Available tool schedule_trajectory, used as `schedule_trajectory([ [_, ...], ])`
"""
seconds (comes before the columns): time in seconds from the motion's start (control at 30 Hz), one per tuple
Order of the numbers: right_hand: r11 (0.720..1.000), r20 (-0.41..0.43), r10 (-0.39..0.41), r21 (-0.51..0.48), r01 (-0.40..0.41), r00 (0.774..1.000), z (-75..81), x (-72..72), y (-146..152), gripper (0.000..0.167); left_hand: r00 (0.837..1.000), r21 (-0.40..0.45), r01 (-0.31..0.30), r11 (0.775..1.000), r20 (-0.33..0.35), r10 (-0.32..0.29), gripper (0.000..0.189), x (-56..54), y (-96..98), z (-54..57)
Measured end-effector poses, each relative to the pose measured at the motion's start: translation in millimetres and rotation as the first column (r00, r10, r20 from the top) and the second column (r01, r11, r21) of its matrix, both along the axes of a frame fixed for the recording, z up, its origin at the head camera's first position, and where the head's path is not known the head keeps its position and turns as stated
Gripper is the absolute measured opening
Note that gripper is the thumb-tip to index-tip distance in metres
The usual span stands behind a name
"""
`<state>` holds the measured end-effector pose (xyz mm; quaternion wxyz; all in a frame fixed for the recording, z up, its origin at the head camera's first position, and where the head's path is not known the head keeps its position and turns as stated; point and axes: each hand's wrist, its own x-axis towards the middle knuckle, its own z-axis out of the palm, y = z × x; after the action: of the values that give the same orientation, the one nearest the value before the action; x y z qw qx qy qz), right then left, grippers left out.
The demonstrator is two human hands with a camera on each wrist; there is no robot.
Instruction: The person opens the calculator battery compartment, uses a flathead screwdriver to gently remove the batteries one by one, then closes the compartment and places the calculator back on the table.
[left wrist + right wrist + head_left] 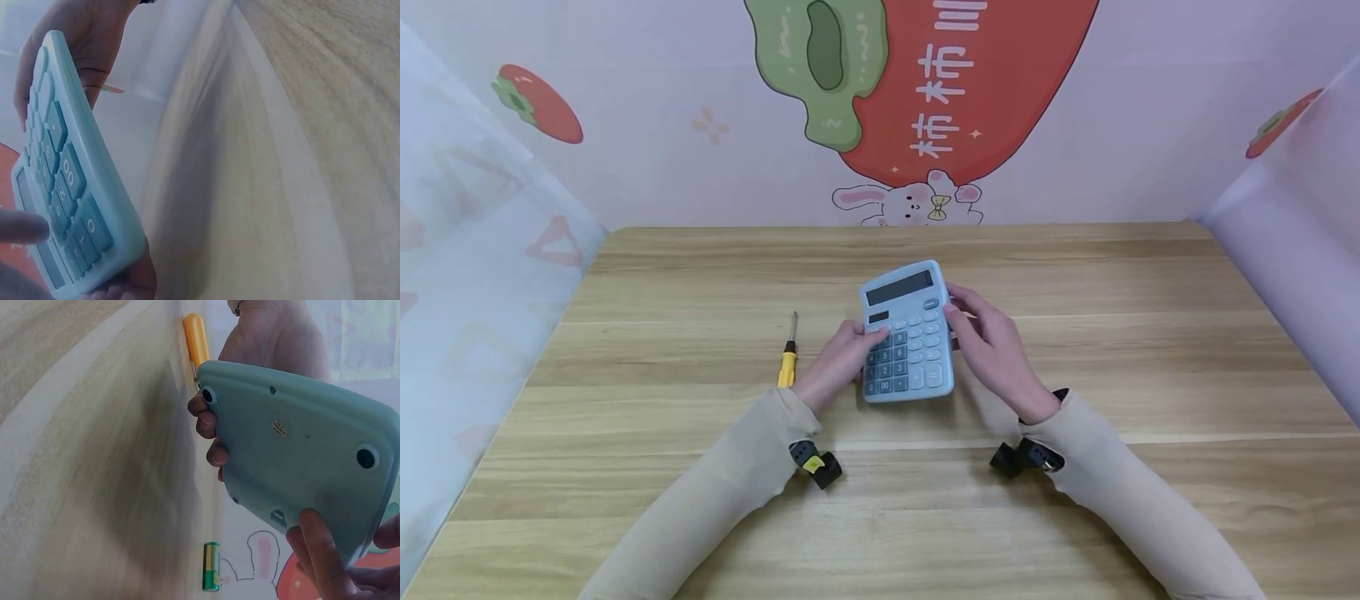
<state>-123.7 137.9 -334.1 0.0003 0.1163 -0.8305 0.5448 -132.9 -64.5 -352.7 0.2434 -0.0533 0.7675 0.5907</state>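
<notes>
A light blue calculator (928, 333) is held tilted above the table, its keys and display facing up toward the head camera. My left hand (842, 358) grips its left edge, thumb over the keys and fingers curled behind. At the opposite edge, my right hand (996, 346) holds it between the thumb and the fingers underneath. The right wrist view shows the calculator's back (287, 462), with round dark feet, a small round sticker and a notch near one edge. My right fingers (322, 550) touch that back side.
On the wooden table (700, 500), a screwdriver (787, 367) with a yellow handle lies left of my left hand. A green and gold battery (211, 567) lies beyond the calculator in the right wrist view. A printed backdrop (662, 183) rises at the table's far edge.
</notes>
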Motion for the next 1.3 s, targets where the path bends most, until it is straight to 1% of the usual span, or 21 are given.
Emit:
schedule_trajectory([
  [0.07,1.000,0.002,-0.013,0.012,0.013,1.000,-0.8,-0.8,0.5,0.042,1.000,-0.012,-0.007,1.000,-0.009,0.006,0.043,0.4,-1.0,0.6],
  [0.27,0.997,0.026,-0.043,0.065,0.041,0.999,-3.7,-3.3,3.3,0.043,0.998,-0.084,-0.013,0.996,-0.064,0.007,0.041,1.3,-4.2,3.5],
  [0.43,0.987,0.022,-0.061,0.150,0.057,0.998,-7.0,-6.5,7.5,0.044,0.996,-0.108,-0.029,0.994,-0.086,0.020,0.038,1.1,-6.3,3.7],
  [0.5,0.981,0.034,-0.072,0.182,0.064,0.997,-8.4,-8.4,8.8,0.044,0.995,-0.109,-0.039,0.993,-0.091,0.029,0.038,1.0,-6.6,4.0],
  [0.6,0.978,0.080,-0.078,0.200,0.060,0.994,-9.6,-10.4,10.2,0.044,0.995,-0.119,-0.054,0.991,-0.094,0.042,0.037,1.0,-6.5,4.9],
  [0.77,0.980,0.134,-0.073,0.192,0.046,0.988,-10.2,-11.6,12.1,0.045,0.993,-0.125,-0.064,0.990,-0.107,0.051,0.035,1.2,-6.6,5.3],
  [0.87,0.976,0.136,-0.079,0.213,0.049,0.988,-10.6,-11.9,13.3,0.044,0.993,-0.125,-0.065,0.990,-0.111,0.051,0.034,1.5,-6.9,5.2],
  [1.1,0.965,0.117,-0.099,0.253,0.066,0.988,-13.7,-13.3,16.2,0.042,0.994,-0.131,-0.061,0.989,-0.098,0.048,0.033,3.1,-7.9,7.2],
  [1.3,0.959,0.103,-0.106,0.274,0.075,0.989,-15.8,-13.1,16.5,0.042,0.993,-0.152,-0.044,0.987,-0.118,0.026,0.035,4.6,-7.4,9.5],
])
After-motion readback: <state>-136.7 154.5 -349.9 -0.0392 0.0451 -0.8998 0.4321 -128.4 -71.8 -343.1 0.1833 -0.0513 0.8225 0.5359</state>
